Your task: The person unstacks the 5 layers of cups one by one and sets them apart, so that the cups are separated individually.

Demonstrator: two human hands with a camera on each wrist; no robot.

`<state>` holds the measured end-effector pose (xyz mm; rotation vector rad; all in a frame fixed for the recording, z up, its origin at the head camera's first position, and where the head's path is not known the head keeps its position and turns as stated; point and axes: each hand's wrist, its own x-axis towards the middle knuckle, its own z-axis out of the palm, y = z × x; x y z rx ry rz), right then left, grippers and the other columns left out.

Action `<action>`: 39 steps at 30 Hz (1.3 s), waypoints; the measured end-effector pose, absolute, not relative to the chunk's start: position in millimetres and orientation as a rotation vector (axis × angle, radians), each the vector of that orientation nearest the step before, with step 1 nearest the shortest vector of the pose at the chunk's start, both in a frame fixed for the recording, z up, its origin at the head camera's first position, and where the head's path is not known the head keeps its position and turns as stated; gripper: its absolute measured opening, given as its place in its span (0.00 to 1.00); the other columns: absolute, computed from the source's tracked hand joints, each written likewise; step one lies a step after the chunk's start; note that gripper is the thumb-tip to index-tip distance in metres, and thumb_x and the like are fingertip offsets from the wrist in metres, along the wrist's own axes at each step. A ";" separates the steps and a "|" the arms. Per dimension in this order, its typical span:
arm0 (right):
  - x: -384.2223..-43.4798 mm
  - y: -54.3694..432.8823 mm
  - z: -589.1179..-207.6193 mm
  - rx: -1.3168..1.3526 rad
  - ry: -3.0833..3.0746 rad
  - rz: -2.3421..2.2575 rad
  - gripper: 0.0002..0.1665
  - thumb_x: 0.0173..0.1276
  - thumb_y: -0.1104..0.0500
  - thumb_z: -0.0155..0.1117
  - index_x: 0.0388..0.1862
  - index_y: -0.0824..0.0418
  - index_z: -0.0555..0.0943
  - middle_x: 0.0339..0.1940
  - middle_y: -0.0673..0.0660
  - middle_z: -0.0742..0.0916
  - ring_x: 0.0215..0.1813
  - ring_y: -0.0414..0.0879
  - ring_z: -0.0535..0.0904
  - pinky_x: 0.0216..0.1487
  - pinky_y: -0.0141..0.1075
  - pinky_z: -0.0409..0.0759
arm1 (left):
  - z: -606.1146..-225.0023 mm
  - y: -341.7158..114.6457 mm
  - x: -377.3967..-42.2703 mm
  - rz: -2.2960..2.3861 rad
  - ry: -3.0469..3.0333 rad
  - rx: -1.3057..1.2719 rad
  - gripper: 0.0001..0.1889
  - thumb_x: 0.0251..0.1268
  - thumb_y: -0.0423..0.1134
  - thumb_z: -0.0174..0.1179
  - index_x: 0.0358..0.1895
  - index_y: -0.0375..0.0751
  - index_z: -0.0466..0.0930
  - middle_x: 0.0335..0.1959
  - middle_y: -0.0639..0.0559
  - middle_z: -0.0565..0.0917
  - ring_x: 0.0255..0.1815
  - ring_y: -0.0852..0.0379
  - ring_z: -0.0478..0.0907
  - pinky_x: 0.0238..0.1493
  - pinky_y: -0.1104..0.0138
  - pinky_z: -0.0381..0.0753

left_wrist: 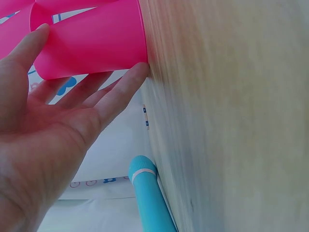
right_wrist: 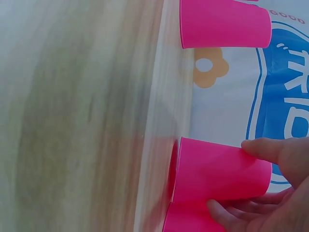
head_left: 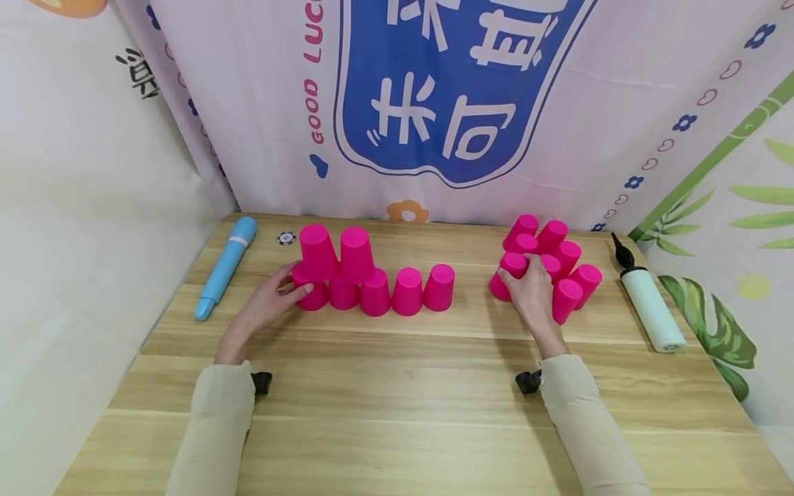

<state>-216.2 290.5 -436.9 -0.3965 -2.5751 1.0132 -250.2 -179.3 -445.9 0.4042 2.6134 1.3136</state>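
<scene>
Several upside-down pink cups [head_left: 407,293] stand in a row at the table's middle-left, with two more pink cups [head_left: 318,253] on top at its left end. My left hand [head_left: 267,303] is at the leftmost bottom cup [left_wrist: 94,43], its thumb on the cup and its fairly straight fingers along the outer side. At the right, my right hand [head_left: 532,293] pinches a pink cup [right_wrist: 219,169] between thumb and fingers, at the front left of a cluster of pink cups [head_left: 567,258]. This cup's rim is close to the tabletop, and another cup is right behind it.
A light blue tube-shaped pump [head_left: 226,269] lies at the left. Near it is a small black-and-white chip [head_left: 286,238]. A pale green hand pump [head_left: 651,310] with a black nozzle lies at the right edge. A printed curtain [head_left: 260,103] hangs behind the wooden table [head_left: 397,413].
</scene>
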 end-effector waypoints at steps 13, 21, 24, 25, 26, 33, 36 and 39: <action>-215.6 289.9 -437.7 -0.363 -2.597 0.965 0.41 0.64 0.55 0.67 0.68 0.72 0.61 0.57 0.72 0.76 0.56 0.67 0.75 0.57 0.56 0.76 | -447.1 -178.7 -249.6 1.322 2.612 0.421 0.39 0.68 0.56 0.55 0.76 0.45 0.51 0.70 0.37 0.63 0.68 0.33 0.61 0.61 0.42 0.71; -192.4 240.2 -383.3 -0.039 -2.404 0.824 0.31 0.64 0.59 0.67 0.62 0.72 0.70 0.52 0.70 0.78 0.48 0.65 0.78 0.49 0.56 0.78 | -446.3 -177.5 -250.6 1.328 2.614 0.451 0.38 0.69 0.55 0.55 0.76 0.45 0.52 0.70 0.37 0.63 0.68 0.33 0.61 0.61 0.42 0.71; -197.4 207.9 -370.6 0.154 -2.389 0.937 0.28 0.64 0.59 0.67 0.61 0.70 0.73 0.51 0.67 0.80 0.50 0.61 0.78 0.51 0.52 0.77 | -446.7 -179.2 -250.2 1.320 2.617 0.434 0.39 0.68 0.56 0.55 0.76 0.45 0.52 0.70 0.37 0.63 0.69 0.33 0.61 0.61 0.42 0.70; -199.6 196.9 -368.8 0.210 -2.391 1.002 0.28 0.65 0.59 0.67 0.61 0.68 0.73 0.51 0.65 0.80 0.52 0.59 0.78 0.51 0.51 0.78 | -446.4 -179.2 -250.2 1.317 2.616 0.431 0.39 0.68 0.56 0.55 0.76 0.45 0.52 0.71 0.37 0.63 0.69 0.33 0.61 0.62 0.42 0.69; -202.1 185.1 -368.0 0.257 -2.394 1.069 0.27 0.65 0.58 0.67 0.61 0.67 0.74 0.52 0.64 0.81 0.54 0.57 0.78 0.52 0.49 0.78 | -446.2 -179.1 -250.0 1.316 2.614 0.430 0.39 0.68 0.56 0.55 0.76 0.45 0.52 0.71 0.37 0.63 0.69 0.33 0.61 0.62 0.42 0.69; -218.2 113.2 -371.7 0.383 -2.462 1.377 0.37 0.61 0.47 0.70 0.67 0.57 0.70 0.59 0.54 0.80 0.58 0.50 0.76 0.55 0.42 0.77 | -451.5 -177.3 -249.1 1.332 2.606 0.449 0.38 0.69 0.53 0.56 0.76 0.43 0.52 0.70 0.36 0.64 0.68 0.32 0.62 0.61 0.43 0.71; -223.0 96.9 -370.5 0.387 -2.550 1.391 0.44 0.59 0.41 0.70 0.70 0.54 0.66 0.62 0.52 0.78 0.60 0.49 0.74 0.56 0.45 0.77 | -450.2 -177.0 -248.1 1.349 2.599 0.439 0.37 0.70 0.51 0.56 0.75 0.43 0.52 0.69 0.35 0.64 0.67 0.32 0.63 0.61 0.44 0.71; -227.5 86.9 -369.4 0.395 -2.608 1.358 0.45 0.58 0.39 0.70 0.71 0.53 0.65 0.62 0.52 0.77 0.60 0.48 0.74 0.56 0.47 0.78 | -447.0 -178.4 -248.3 1.354 2.601 0.439 0.37 0.69 0.53 0.56 0.76 0.43 0.52 0.70 0.36 0.64 0.67 0.33 0.63 0.60 0.43 0.71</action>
